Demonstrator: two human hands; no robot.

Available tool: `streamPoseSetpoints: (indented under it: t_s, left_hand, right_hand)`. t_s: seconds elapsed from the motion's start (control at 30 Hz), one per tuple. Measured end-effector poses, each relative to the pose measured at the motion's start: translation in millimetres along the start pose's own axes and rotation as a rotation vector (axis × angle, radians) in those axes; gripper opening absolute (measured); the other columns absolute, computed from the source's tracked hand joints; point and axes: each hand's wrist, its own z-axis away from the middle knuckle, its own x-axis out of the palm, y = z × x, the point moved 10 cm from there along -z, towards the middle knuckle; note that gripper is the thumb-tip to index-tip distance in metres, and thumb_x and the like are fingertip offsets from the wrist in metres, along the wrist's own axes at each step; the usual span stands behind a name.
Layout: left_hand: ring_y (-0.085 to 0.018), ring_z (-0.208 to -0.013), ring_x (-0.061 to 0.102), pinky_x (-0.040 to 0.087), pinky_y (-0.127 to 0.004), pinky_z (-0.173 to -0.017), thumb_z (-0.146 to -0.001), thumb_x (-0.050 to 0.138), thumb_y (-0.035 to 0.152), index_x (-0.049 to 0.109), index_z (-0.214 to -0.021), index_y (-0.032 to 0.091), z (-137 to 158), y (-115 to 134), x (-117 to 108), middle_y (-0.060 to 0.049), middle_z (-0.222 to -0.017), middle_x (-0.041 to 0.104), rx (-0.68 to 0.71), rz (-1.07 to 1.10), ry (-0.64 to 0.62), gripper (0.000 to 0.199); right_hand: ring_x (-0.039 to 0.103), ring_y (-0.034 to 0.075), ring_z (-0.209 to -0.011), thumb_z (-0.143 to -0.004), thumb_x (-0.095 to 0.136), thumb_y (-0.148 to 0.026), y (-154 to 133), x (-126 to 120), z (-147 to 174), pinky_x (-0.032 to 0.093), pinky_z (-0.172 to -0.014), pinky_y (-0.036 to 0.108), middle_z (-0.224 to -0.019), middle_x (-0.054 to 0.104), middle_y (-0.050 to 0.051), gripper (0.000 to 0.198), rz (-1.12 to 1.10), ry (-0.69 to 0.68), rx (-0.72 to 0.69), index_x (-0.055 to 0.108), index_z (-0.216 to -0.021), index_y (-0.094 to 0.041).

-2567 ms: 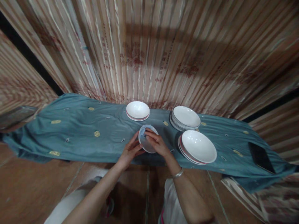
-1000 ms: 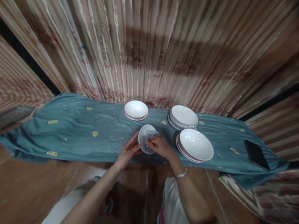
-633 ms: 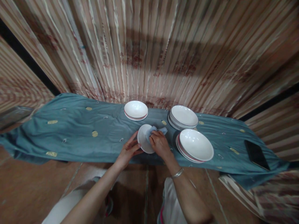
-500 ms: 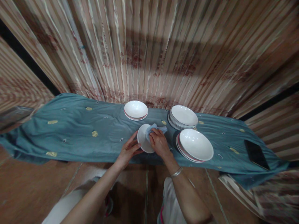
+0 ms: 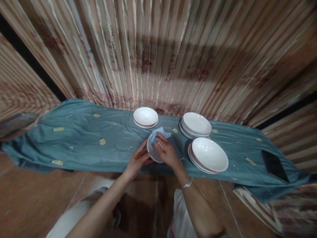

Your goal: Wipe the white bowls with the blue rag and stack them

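Observation:
A small white bowl is between my hands over the front part of the cloth-covered table. My left hand grips its left side, thumb at the rim and the fingers partly hidden behind it. In my right hand is a light blue cloth, pressed against the inside of the bowl near its far rim. Just behind the bowl sits a short stack of white bowls. To the right of my right hand stands a stack of larger white bowls, some with a red edge.
Another stack of white dishes stands at the back right. A black phone lies near the right end of the teal tablecloth. A pleated curtain hangs directly behind the table. A dark, shiny tray-like object shows at far left.
My right hand has moved the cloth from the bowl's right side to its far rim, slightly up and left. The left hand keeps its hold. The whole view has shifted slightly.

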Motion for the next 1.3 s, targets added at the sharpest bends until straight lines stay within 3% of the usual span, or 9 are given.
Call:
streamPoseSetpoints:
  t_s: [0.2, 0.5, 0.67, 0.83, 1.07, 1.3]
  left_hand:
    - [-0.028, -0.103, 0.064, 0.054, -0.047, -0.087, -0.067, 0.078, 0.032, 0.044, -0.140, 0.029, 0.9, 1.4, 0.9, -0.009, -0.121, 0.066, 0.004, -0.003, -0.006, 0.080]
    - [-0.028, -0.104, 0.064, 0.054, -0.048, -0.087, -0.065, 0.079, 0.032, 0.045, -0.139, 0.029, -1.6, -2.9, -2.9, -0.009, -0.120, 0.066, -0.006, 0.002, 0.012, 0.081]
    - [-0.030, -0.110, 0.061, 0.053, -0.047, -0.088, -0.065, 0.079, 0.032, 0.046, -0.138, 0.030, -1.6, -2.2, -1.5, -0.010, -0.126, 0.063, -0.002, -0.012, -0.005, 0.081]
    - [-0.030, -0.108, 0.062, 0.053, -0.047, -0.088, -0.065, 0.080, 0.033, 0.046, -0.138, 0.030, -0.9, -3.6, -1.5, -0.010, -0.127, 0.063, -0.013, -0.026, -0.016, 0.081]
    - [-0.027, -0.101, 0.065, 0.053, -0.045, -0.088, -0.065, 0.079, 0.030, 0.047, -0.138, 0.030, -1.1, -4.2, -1.3, -0.008, -0.123, 0.065, -0.020, -0.017, -0.015, 0.079]
    - [-0.026, -0.097, 0.067, 0.054, -0.044, -0.086, -0.065, 0.079, 0.030, 0.048, -0.137, 0.030, -0.5, -2.9, 0.2, -0.008, -0.124, 0.064, -0.018, -0.021, -0.025, 0.079]
  right_hand:
    - [0.046, 0.017, -0.131, -0.096, 0.041, -0.034, -14.3, -0.4, -2.0, 0.034, -0.110, 0.033, -0.141, 0.049, 0.009, 0.033, -0.157, -0.040, -0.027, 0.062, -0.117, -0.021]
    - [0.058, 0.020, -0.117, -0.093, 0.044, -0.045, -7.7, 3.6, -1.3, 0.041, -0.102, 0.036, -0.123, 0.064, 0.007, 0.035, -0.385, -0.121, 0.124, 0.070, -0.092, -0.021]
    - [0.062, 0.020, -0.105, -0.089, 0.044, -0.058, 0.1, 9.4, -0.7, 0.043, -0.098, 0.035, -0.108, 0.070, 0.006, 0.047, -0.513, -0.179, 0.179, 0.069, -0.077, -0.019]
    - [0.064, 0.018, -0.084, -0.082, 0.047, -0.067, 12.6, 20.9, 2.1, 0.049, -0.084, 0.032, -0.080, 0.068, 0.004, 0.053, -0.631, -0.238, 0.278, 0.062, -0.066, -0.019]
    - [0.057, 0.014, -0.062, -0.084, 0.043, -0.068, 19.6, 26.6, 8.5, 0.048, -0.068, 0.027, -0.062, 0.062, 0.001, 0.057, -0.486, -0.354, 0.318, 0.060, -0.059, -0.019]
    - [0.049, 0.010, -0.047, -0.086, 0.045, -0.061, 25.1, 24.3, 14.0, 0.038, -0.051, 0.022, -0.049, 0.055, -0.002, 0.056, -0.310, -0.418, 0.313, 0.058, -0.051, -0.019]
